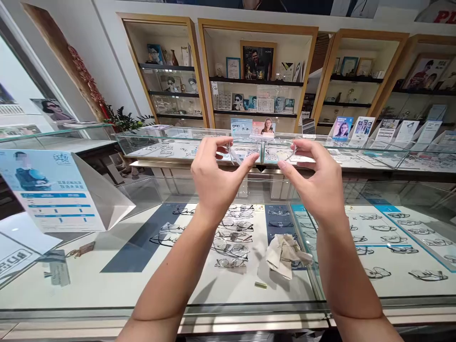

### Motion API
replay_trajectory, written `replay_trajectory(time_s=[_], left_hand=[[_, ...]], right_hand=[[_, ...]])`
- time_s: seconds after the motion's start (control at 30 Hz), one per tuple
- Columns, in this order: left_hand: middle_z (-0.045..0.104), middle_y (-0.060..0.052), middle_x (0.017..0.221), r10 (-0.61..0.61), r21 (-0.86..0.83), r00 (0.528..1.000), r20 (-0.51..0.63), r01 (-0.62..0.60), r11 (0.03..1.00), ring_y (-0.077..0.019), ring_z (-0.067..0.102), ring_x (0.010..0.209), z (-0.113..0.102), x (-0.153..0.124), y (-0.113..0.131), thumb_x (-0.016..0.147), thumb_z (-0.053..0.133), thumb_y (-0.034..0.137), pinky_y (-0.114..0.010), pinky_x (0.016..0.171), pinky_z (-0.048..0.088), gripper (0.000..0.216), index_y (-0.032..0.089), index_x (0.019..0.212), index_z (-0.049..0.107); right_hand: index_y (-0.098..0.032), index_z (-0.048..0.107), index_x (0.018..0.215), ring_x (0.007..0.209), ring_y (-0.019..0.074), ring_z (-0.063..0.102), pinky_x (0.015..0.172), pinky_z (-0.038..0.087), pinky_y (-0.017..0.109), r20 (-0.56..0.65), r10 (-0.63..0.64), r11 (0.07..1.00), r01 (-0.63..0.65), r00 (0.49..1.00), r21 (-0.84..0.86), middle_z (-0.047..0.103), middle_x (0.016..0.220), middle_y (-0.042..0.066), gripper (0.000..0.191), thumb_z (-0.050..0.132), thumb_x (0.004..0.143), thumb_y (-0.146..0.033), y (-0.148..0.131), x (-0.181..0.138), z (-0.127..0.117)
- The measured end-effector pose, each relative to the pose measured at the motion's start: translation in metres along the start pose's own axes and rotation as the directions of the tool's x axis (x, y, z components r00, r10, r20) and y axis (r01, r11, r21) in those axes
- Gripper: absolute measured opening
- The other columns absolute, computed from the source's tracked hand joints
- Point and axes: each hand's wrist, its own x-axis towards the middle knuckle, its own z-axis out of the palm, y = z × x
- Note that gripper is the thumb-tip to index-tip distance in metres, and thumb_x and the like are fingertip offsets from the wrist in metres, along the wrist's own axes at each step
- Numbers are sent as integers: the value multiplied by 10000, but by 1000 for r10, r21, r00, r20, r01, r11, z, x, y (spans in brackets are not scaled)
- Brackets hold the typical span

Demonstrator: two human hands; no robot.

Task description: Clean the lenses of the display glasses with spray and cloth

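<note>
Both my hands are raised over the glass display case [199, 289], at about the height of the counter behind. Between them is a pair of thin-rimmed eyeglasses [233, 156], hard to see against the bright cases. My left hand [217, 178] pinches its left side between thumb and fingers. The thumb and fingers of my right hand [315, 183] are closed on its right side. Below my right hand a crumpled beige cloth [287, 256] lies on the glass. Near it is a small yellow-green bar [261, 285].
Inside the case, several eyeglasses [233, 249] lie in rows. A folded cardboard sign [57, 190] stands at left on the glass, close to a paper sheet [21, 247]. Another glass counter [171, 137] runs across behind. Wooden-framed wall shelves [256, 80] hold pictures and ornaments.
</note>
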Motion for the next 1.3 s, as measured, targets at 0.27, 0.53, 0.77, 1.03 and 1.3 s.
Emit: replay_trajectory(time_s=[0.27,0.53,0.77,1.03,1.3], left_hand=[[743,-52,1043,30,-17,998,57,-29,999,-216,679,907,-2,0,1,874,877,648,-383,824,570,501,259,1143,715],[740,-72,1141,64,-65,994,86,-58,996,-253,681,994,-7,2,4,926,842,603,-450,911,587,427,311,1213,723],[701,-82,1225,11,-105,995,102,0,994,-262,689,1059,-6,0,4,925,824,645,-456,890,603,483,328,1273,715],[697,-90,1267,-38,-104,997,67,45,994,-278,698,1151,2,-4,2,916,817,682,-444,921,604,591,300,1343,673],[717,-77,1185,-67,-101,997,42,71,992,-271,703,1105,3,-6,4,927,812,667,-468,926,592,483,305,1226,700]], right_hand=[[-284,728,1314,1193,303,750,925,693,494,-1,65,997,-65,998,-32,770,1313,98,396,776,966,-467,8,3,-2],[-309,706,1347,1195,304,754,862,699,459,-14,61,998,-62,998,-27,741,1382,105,403,762,973,-450,6,1,-5],[-313,691,1352,1203,313,759,822,710,453,-33,69,997,-70,997,-24,727,1387,110,406,765,971,-431,6,0,-4],[-310,675,1354,1214,317,748,836,716,472,-34,43,996,-45,999,-73,710,1390,115,390,747,984,-411,6,0,-5],[-288,693,1323,1177,307,756,803,715,450,-34,56,994,-59,998,-92,723,1362,118,380,750,969,-414,3,1,-5]])
